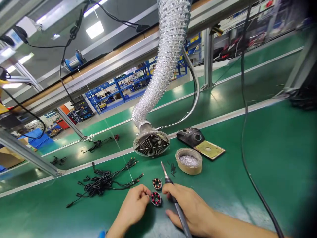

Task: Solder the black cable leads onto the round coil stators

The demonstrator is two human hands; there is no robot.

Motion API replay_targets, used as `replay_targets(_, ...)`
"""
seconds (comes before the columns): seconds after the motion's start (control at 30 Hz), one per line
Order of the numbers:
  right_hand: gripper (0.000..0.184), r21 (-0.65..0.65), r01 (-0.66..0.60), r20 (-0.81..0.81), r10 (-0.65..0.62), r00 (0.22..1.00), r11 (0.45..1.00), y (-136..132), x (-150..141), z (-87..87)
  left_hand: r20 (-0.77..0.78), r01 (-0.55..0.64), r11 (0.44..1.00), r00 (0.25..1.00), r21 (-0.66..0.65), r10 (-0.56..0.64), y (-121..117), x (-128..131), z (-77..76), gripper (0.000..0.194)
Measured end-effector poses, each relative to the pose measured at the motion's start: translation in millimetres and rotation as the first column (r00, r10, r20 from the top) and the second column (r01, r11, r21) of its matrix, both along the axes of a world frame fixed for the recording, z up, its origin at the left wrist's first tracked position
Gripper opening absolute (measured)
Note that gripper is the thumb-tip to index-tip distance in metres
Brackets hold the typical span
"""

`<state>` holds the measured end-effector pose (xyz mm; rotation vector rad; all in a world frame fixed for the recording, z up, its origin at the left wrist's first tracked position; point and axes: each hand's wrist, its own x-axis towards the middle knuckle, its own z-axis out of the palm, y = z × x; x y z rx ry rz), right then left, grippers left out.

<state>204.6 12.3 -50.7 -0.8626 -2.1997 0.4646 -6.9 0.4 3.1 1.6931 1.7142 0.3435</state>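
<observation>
My right hand (190, 203) grips a soldering iron (178, 211) by its dark handle, with the bare metal tip pointing up and away over the green bench. My left hand (135, 203) is closed in a pinch at the left edge of a small round coil part (156, 198) with red and black windings. Just beyond it lies a second round coil part (157, 184) with copper-coloured windings. A thin bright wire (123, 155) runs down to just above my left hand; whether my fingers hold it cannot be seen.
Behind my hands stand a fume hood (152, 144) on a silver duct (163, 56), a ring-shaped tub (189, 161) and a black iron stand (192, 137) with a yellow sponge (210, 149). Black cables (99, 183) lie to the left. A dark cord (244, 132) hangs at right.
</observation>
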Motion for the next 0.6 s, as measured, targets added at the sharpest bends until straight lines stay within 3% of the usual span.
replay_targets(0.2,0.032,-0.053,-0.056,0.033,0.058,0.998,0.997,0,-13,2.5,0.074,0.078,0.993,0.994,0.088,-0.085,-12,7,-6.9,0.026)
replay_targets(0.4,0.033,-0.073,-0.138,-0.027,0.136,0.99,0.988,-4,-8,-5.0,-0.017,0.191,0.98,0.982,0.06,-0.19,-15,14,-4.8,0.016)
replay_targets(0.6,0.036,-0.08,-0.191,-0.095,0.183,0.978,0.978,-4,-1,-7.7,0.316,0.043,0.994,0.949,-0.096,-0.01,-2,14,-17.4,0.024)
